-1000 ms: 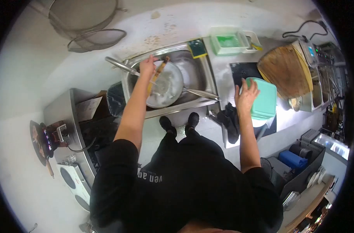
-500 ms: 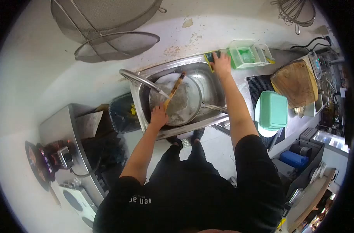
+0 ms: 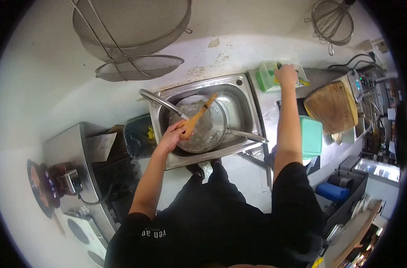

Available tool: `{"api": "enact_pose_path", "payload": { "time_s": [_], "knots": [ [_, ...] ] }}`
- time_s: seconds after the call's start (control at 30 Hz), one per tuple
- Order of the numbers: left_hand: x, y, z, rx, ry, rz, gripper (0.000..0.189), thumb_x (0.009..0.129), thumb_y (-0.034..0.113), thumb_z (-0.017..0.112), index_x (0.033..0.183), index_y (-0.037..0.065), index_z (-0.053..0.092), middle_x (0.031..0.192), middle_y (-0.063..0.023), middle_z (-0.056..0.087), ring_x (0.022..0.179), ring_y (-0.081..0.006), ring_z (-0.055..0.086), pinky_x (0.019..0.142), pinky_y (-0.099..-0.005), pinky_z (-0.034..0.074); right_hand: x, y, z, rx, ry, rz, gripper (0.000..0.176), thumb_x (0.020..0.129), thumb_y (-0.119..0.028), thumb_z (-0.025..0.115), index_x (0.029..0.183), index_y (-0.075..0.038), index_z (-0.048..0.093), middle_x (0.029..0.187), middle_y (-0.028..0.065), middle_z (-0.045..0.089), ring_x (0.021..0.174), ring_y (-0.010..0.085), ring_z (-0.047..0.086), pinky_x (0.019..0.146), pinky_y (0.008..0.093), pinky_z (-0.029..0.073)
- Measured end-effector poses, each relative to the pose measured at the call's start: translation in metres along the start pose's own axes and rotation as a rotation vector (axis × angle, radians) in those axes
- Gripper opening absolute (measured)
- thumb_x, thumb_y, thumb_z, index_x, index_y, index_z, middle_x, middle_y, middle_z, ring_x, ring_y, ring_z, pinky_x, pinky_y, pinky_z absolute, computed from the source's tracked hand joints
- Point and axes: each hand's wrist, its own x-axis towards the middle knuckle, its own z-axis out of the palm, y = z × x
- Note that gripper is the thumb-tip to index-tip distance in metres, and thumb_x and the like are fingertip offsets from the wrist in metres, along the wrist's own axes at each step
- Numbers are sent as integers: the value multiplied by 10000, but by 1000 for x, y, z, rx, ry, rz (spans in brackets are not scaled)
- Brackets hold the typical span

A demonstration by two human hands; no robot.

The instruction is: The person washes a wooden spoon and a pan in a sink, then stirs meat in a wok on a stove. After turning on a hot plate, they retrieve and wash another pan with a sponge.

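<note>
My left hand (image 3: pixel 170 137) is closed round the broad end of a wooden spoon (image 3: pixel 200 115); its handle slants up and to the right. Below the spoon, a large pan (image 3: pixel 216 130) with cloudy water lies in the steel sink (image 3: pixel 252 105), its long handle reaching over the right rim. The curved faucet (image 3: pixel 164 102) comes down over the pan. To the right of the sink, my right hand (image 3: pixel 287 76) is over a clear and green plastic container (image 3: pixel 267 81), fingers closed on a sponge (image 3: pixel 279 65), of which only dark and yellow edges show.
Green tubs (image 3: pixel 311 136) and a wooden cutting board (image 3: pixel 331 107) occupy the right counter. A dark-lined bin (image 3: pixel 138 138) stands left of the sink. Large strainers (image 3: pixel 136 27) and a whisk (image 3: pixel 332 22) hang on the wall.
My right hand has moved right from the sink's back corner to the container, taking the sponge off the rim. My left hand now holds the spoon by its broad end, lifted and turned.
</note>
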Motion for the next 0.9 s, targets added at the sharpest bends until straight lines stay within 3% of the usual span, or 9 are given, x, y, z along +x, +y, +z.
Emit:
{"api": "enact_pose_path", "payload": {
  "time_s": [0.1,0.23,0.33,0.43,0.5,0.67,0.73,0.83,0.9],
  "knots": [
    [-2,0,33,-24,72,53,408,860,66,544,1253,11,449,1050,-121,581,871,-209,617,661,-317,538,40,21,67,-42,-355,-142,397,777,-354,538,933,-11,664,999,227,620,968,359,588,841,420,464],
    [8,-17,43,147,215,149,345,872,86,549,1192,-27,486,1001,-124,605,824,-218,634,613,-297,535,12,11,14,286,-258,48,393,785,-348,527,944,-13,657,985,218,627,947,348,602,797,416,479],
    [12,-21,57,145,337,151,320,864,107,574,1140,-46,515,934,-129,621,772,-211,642,590,-290,538,-61,-19,-27,873,-149,-98,328,788,-297,541,929,-25,658,864,214,639,800,344,616,736,388,478],
    [18,-21,74,189,370,228,251,868,101,568,1076,-39,567,885,-102,629,716,-162,629,592,-265,532,-166,-102,28,1217,-146,-414,325,728,-135,575,1028,-10,586,932,174,578,899,325,557,794,400,447],
    [22,-27,81,307,396,304,238,843,82,604,1035,-53,566,911,-110,614,761,-179,618,613,-307,547,-207,-158,42,1096,37,-769,233,774,-151,552,958,-30,624,875,160,601,851,301,579,806,400,445],
    [2,-19,64,231,419,304,193,836,69,605,974,-66,600,877,-98,629,749,-154,614,643,-283,544,-190,-171,91,845,130,-1091,228,843,-228,494,779,-78,654,652,85,623,651,271,605,716,391,460],
    [-6,-11,55,323,367,268,194,836,68,607,972,-70,597,901,-105,626,779,-172,621,660,-297,551,-155,-136,150,943,116,-996,217,845,-226,497,780,-93,656,674,83,638,618,254,602,640,391,467],
    [-3,-11,55,217,425,263,201,847,87,597,988,-54,568,916,-113,619,803,-195,626,669,-326,567,-155,-132,130,605,-28,-787,232,851,-242,498,755,-97,651,669,101,636,598,255,598,595,396,474],
    [9,-1,46,82,524,256,202,870,93,558,1014,-48,537,980,-124,605,837,-224,628,669,-339,578,-190,-166,133,736,80,-805,254,859,-262,494,726,-98,635,641,108,624,565,265,587,591,397,474]
  ]
}}
